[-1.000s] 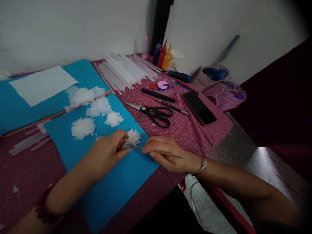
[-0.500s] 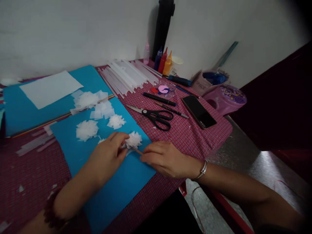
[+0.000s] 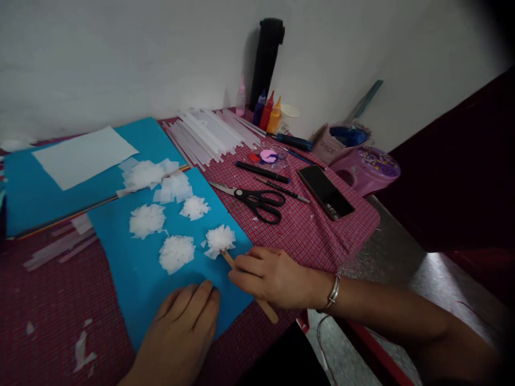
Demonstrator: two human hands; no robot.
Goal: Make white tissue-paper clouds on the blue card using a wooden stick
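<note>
My right hand is closed on a wooden craft stick, its far tip touching the near edge of a white paper pompom. That pompom lies on a blue sheet of paper. My left hand rests palm down on the sheet's near part, fingers stretched out, holding nothing. Beyond it are more white pompoms on the blue: one just past my fingertips, another farther left, and a smaller one toward the back.
Scissors, a marker and a phone lie right of the sheet on the checked tablecloth. White paper strips and paint bottles are at the back. Loose white squares overlap the sheet's far edge.
My left hand has let go of the right-hand pompom and moved down onto the blue sheet, uncovering the near pompom. My right hand still grips the stick, now showing more of its length.
</note>
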